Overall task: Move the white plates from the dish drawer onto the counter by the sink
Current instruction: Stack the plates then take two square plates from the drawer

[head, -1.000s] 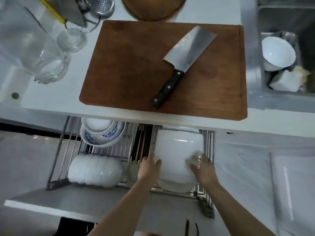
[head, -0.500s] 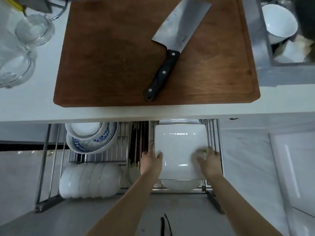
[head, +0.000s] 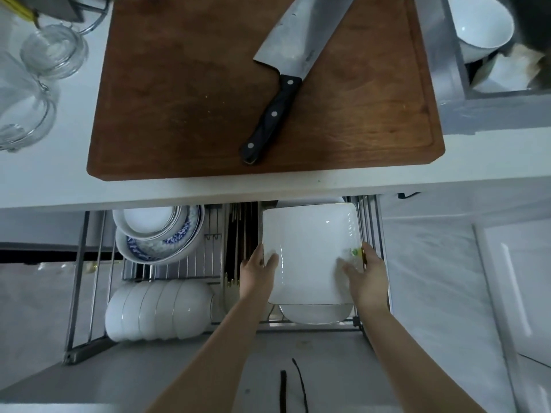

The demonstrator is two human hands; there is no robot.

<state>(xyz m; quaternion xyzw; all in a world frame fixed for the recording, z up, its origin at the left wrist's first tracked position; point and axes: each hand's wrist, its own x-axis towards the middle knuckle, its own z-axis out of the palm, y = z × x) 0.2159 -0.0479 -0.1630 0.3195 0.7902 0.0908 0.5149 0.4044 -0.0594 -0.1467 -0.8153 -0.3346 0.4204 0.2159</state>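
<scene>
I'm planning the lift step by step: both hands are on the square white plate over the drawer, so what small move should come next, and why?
Probably raise the square white plate straight up and toward the body. The left hand and right hand grip its two sides, but its far edge sits close under the counter lip, and more plates lie beneath it.
</scene>
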